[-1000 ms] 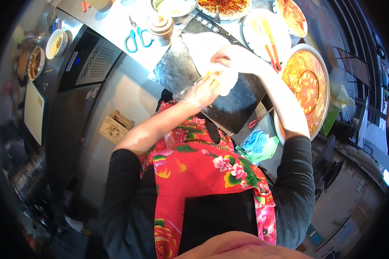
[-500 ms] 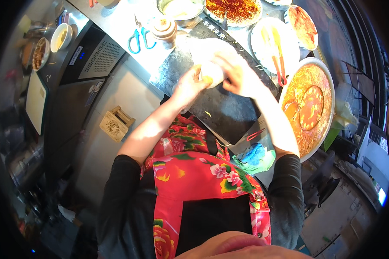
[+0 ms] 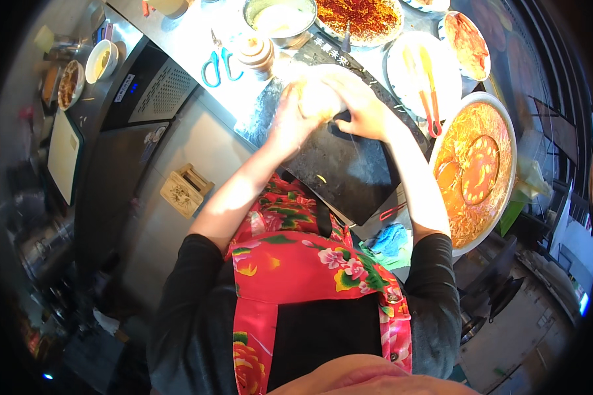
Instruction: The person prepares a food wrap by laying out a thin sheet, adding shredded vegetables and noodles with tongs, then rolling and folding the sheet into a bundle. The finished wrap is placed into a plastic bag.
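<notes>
Over the dark board (image 3: 349,168), my left hand (image 3: 291,118) is wrapped round the left side of a pale round lump (image 3: 319,102), perhaps dough. Glare washes out its details. My right hand (image 3: 362,108) curves over the lump's far right side, its thumb bent toward me. Both hands are closed on it, their far fingertips lost in the bright light. A small yellow shred (image 3: 321,178) lies on the board, nearer to me.
Blue-handled scissors (image 3: 217,68) and a lidded jar (image 3: 255,54) stand left of the board. Beyond are a metal bowl (image 3: 280,16) and a dish of red chili flakes (image 3: 361,18). Red tongs (image 3: 431,108) rest on a white plate (image 3: 405,76). A large basin of orange-red food (image 3: 468,224) sits right.
My hands have closed in around the pale lump, cupping it from both sides. Earlier my left fingers pinched its edge while my right fingers worked at its top. The view has shifted slightly.
</notes>
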The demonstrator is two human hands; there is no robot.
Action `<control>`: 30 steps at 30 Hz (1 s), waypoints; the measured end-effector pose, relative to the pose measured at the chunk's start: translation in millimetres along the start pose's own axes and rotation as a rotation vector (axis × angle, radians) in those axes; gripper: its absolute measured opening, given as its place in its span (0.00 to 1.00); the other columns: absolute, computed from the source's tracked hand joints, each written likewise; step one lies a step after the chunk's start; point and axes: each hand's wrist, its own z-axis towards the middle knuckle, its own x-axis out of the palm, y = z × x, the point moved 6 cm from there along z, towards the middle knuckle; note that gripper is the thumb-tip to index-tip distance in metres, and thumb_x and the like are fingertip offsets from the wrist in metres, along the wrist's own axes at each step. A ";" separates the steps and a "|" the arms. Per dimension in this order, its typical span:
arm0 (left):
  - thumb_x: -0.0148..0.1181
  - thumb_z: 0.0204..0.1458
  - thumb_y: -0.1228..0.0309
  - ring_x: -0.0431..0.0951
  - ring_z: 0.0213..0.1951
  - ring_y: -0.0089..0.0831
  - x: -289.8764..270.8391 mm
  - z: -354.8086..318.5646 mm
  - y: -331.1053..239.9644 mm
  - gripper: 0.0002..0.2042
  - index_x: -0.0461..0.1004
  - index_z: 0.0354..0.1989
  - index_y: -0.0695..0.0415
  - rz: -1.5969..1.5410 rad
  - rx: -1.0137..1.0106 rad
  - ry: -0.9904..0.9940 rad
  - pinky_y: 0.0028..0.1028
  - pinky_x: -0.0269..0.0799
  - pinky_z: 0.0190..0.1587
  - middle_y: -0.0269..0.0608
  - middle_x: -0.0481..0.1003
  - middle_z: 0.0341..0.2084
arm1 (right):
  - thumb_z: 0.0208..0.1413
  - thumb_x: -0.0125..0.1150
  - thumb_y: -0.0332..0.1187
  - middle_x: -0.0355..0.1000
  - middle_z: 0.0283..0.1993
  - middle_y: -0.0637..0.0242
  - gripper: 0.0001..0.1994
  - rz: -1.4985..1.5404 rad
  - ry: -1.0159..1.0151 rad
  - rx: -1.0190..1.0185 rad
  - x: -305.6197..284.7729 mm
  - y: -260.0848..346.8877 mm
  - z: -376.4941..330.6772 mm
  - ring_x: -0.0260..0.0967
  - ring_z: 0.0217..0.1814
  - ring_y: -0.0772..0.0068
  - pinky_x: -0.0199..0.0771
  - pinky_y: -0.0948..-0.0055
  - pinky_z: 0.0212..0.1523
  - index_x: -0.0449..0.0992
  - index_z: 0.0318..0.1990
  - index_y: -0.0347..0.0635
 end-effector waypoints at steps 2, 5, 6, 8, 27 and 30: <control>0.76 0.40 0.64 0.60 0.67 0.44 -4.0 9.7 -1.6 0.45 0.57 0.67 0.64 -0.180 -0.035 -0.012 0.36 0.57 0.69 0.55 0.62 0.63 | 0.35 0.69 0.28 0.64 0.64 0.48 0.42 -0.078 0.011 0.014 3.6 -7.2 3.6 0.59 0.70 0.47 0.57 0.56 0.70 0.63 0.65 0.36; 0.74 0.42 0.69 0.64 0.64 0.39 -9.9 20.7 -13.1 0.42 0.57 0.67 0.65 -0.201 0.081 -0.022 0.33 0.63 0.65 0.52 0.62 0.63 | 0.34 0.71 0.29 0.64 0.64 0.47 0.44 0.287 0.132 0.021 14.2 -23.2 4.4 0.59 0.69 0.47 0.56 0.57 0.71 0.62 0.66 0.37; 0.73 0.43 0.70 0.66 0.62 0.38 -7.7 24.0 -12.4 0.41 0.58 0.66 0.64 -0.295 0.045 0.034 0.33 0.65 0.63 0.51 0.62 0.63 | 0.35 0.71 0.30 0.64 0.65 0.47 0.44 0.177 0.142 0.074 16.6 -31.3 2.2 0.59 0.69 0.48 0.55 0.57 0.71 0.60 0.67 0.38; 0.71 0.45 0.73 0.70 0.58 0.34 -4.3 31.4 -10.3 0.35 0.62 0.63 0.64 -0.475 -0.051 0.108 0.32 0.69 0.59 0.49 0.65 0.61 | 0.37 0.70 0.30 0.64 0.65 0.48 0.44 0.071 0.161 0.232 20.6 -45.6 -5.6 0.59 0.69 0.48 0.56 0.57 0.71 0.59 0.68 0.39; 0.74 0.42 0.71 0.69 0.61 0.46 -8.2 -35.6 -37.8 0.38 0.63 0.65 0.56 0.212 0.462 0.320 0.35 0.66 0.63 0.53 0.65 0.61 | 0.40 0.68 0.33 0.69 0.55 0.51 0.34 -0.072 -0.220 0.710 67.0 56.4 -101.6 0.68 0.54 0.44 0.71 0.54 0.56 0.68 0.60 0.42; 0.67 0.49 0.65 0.66 0.63 0.52 18.0 -28.2 -42.0 0.35 0.61 0.67 0.55 0.497 0.539 0.618 0.39 0.68 0.62 0.57 0.60 0.64 | 0.42 0.68 0.36 0.69 0.56 0.50 0.24 0.073 -0.082 0.714 62.2 37.3 -106.3 0.67 0.57 0.47 0.70 0.55 0.58 0.77 0.51 0.49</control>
